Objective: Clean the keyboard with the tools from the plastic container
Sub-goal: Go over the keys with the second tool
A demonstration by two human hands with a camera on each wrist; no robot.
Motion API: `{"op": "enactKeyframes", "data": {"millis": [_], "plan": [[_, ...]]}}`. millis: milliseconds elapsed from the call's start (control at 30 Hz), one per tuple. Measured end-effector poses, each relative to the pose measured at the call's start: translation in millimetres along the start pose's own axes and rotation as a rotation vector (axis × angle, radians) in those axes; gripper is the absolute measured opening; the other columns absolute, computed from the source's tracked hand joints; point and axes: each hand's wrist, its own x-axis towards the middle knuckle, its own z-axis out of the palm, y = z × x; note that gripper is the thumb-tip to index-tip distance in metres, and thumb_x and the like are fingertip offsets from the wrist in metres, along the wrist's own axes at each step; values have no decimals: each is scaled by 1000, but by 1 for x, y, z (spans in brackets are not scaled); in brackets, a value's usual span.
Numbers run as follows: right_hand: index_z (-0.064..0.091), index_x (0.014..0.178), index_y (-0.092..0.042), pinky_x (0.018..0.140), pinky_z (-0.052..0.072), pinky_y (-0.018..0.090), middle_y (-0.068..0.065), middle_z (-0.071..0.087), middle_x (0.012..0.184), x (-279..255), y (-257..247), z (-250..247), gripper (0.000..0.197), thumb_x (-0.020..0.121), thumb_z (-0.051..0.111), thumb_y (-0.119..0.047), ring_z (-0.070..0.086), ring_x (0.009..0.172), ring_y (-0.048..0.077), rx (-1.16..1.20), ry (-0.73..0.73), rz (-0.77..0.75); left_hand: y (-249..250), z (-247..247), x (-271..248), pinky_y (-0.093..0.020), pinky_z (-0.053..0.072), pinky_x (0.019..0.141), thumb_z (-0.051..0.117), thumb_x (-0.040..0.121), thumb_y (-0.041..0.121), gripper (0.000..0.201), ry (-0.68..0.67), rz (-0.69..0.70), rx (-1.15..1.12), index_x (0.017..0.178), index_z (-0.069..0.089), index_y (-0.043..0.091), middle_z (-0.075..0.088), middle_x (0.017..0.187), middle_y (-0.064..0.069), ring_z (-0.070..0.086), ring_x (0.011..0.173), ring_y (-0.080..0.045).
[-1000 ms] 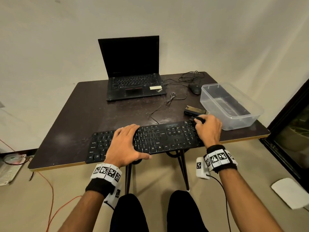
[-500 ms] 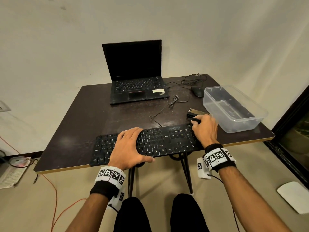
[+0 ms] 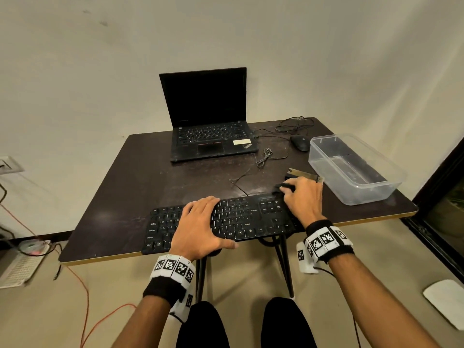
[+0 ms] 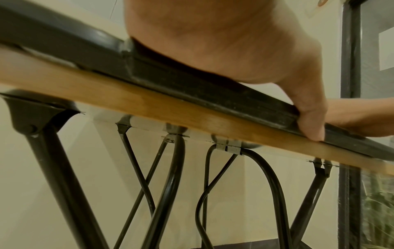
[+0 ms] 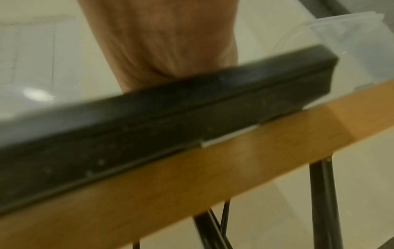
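A black keyboard [image 3: 241, 219] lies along the front edge of the dark table [image 3: 140, 177]. My left hand [image 3: 198, 227] lies flat on its middle keys, thumb [image 4: 309, 118] against the front edge [image 4: 192, 80]. My right hand [image 3: 303, 199] sits over the keyboard's right end and grips a small black tool [image 3: 285, 187], whose tip is at the back edge above the number pad. The right wrist view shows only the heel of that hand [image 5: 162, 42] behind the keyboard's side [image 5: 170, 114]. A clear plastic container [image 3: 351, 169] stands at the right.
A second brush [image 3: 301, 174] lies on the table just behind my right hand, beside the container. An open laptop [image 3: 208, 126], a mouse [image 3: 300, 143] and loose cables [image 3: 266, 156] are at the back. Table legs and floor are below the edge [image 4: 127, 101].
My right hand has slid the black tool a little to the left along the keyboard's back edge. The left hand has stayed flat on the keys. The head view has tilted slightly.
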Motion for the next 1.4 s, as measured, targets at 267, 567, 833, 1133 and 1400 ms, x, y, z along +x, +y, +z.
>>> {"op": "enactKeyframes", "data": {"millis": [267, 567, 833, 1133, 1400], "plan": [[84, 92, -28, 95, 41, 44, -3, 79, 87, -6, 0, 4, 9, 93, 75, -28, 70, 91, 25, 15, -21, -59, 1, -2, 1, -39, 16, 128, 67, 49, 95, 127, 1, -5, -3, 152, 43, 24, 45, 153, 11, 37, 143, -9], [84, 90, -24, 95, 50, 52, -2, 79, 87, -13, 0, 5, 6, 91, 78, -23, 71, 90, 26, 118, -28, -56, 1, -2, -1, -38, 13, 129, 66, 49, 95, 128, 0, -5, -5, 153, 42, 23, 44, 155, 10, 37, 144, -10], [84, 90, -22, 92, 53, 48, -1, 79, 86, -16, -10, 7, 6, 91, 78, -22, 73, 89, 26, 131, -36, -93, 0, 0, 0, -37, 14, 128, 66, 49, 96, 128, 5, 3, -10, 152, 43, 23, 45, 154, 9, 37, 144, -10], [85, 93, -20, 95, 52, 46, 3, 79, 92, -7, -20, 9, 7, 92, 78, -19, 72, 92, 28, 114, -89, -133, -1, 0, 0, -38, 14, 128, 63, 49, 98, 130, -1, 1, 6, 153, 42, 22, 44, 156, 8, 37, 145, -11], [83, 92, -26, 96, 42, 46, -5, 76, 94, -6, -10, 11, 9, 94, 74, -26, 70, 94, 23, 17, -93, -200, -1, 0, 0, -37, 14, 128, 65, 49, 98, 129, 2, -1, -1, 152, 42, 23, 44, 155, 9, 37, 144, -11]]}}
